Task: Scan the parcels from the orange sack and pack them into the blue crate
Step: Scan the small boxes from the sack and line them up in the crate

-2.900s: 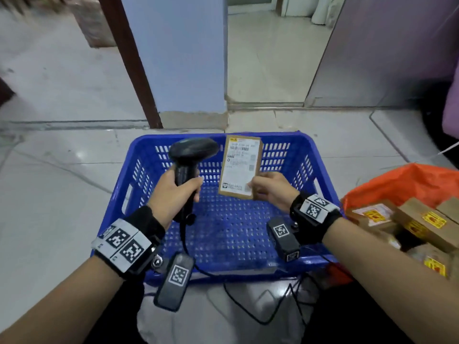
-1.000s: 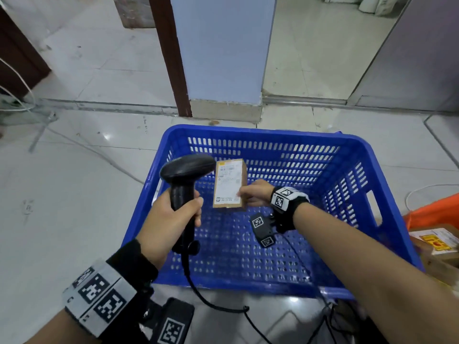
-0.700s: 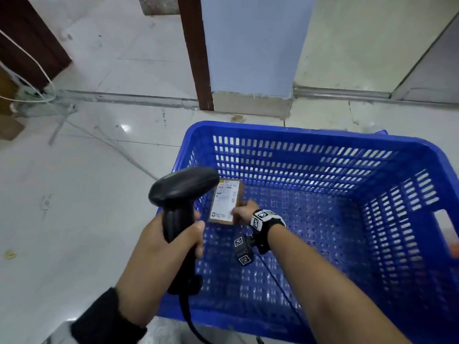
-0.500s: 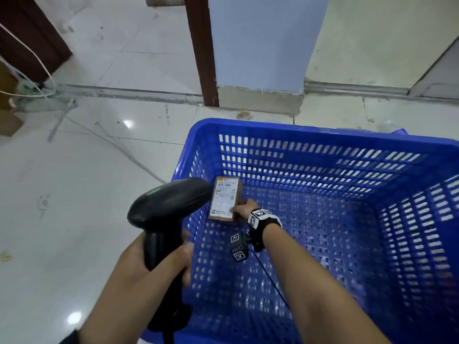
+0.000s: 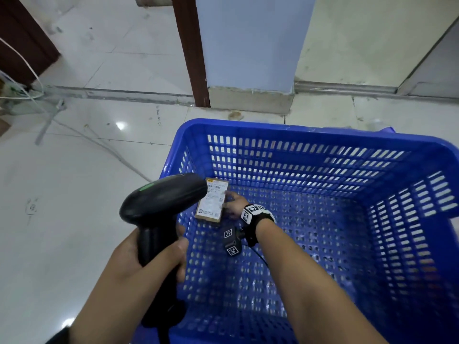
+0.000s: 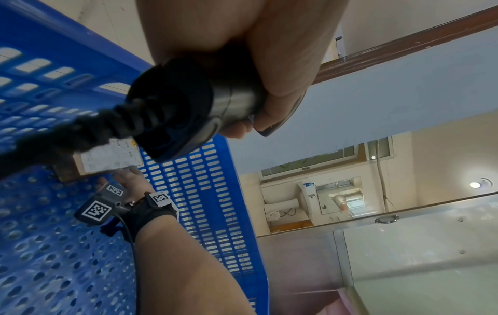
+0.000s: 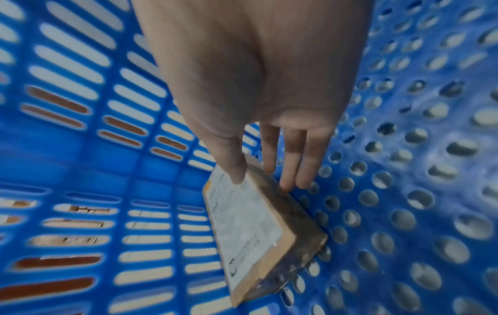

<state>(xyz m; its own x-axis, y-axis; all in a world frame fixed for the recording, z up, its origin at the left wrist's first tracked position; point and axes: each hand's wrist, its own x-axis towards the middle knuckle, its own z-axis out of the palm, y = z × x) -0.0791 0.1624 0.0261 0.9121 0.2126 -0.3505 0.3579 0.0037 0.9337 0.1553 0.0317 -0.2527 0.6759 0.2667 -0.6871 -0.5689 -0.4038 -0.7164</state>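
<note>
The blue crate [image 5: 298,131] stands on the tiled floor in the head view. A small brown parcel [image 5: 211,202] with a white label lies low at the crate's left wall, label up. My right hand [image 5: 232,203] reaches into the crate and pinches the parcel [image 7: 250,230], thumb on the label's edge and fingers [image 7: 285,183] along its brown side. Whether the parcel fully rests on the perforated floor [image 7: 404,191] I cannot tell. My left hand [image 5: 173,252] grips the handle of the black barcode scanner [image 5: 161,199], held over the crate's left rim. The orange sack is out of view.
A pale blue pillar [image 5: 248,45] with a brown door frame [image 5: 191,50] rises just beyond the crate. White cables [image 5: 27,93] trail over the floor at far left. The scanner's black cord [image 6: 67,132] hangs from its handle toward the crate.
My right hand has carried the parcel from in front of the scanner down to the crate's left side. The view has leaned in closer. My left hand keeps the scanner.
</note>
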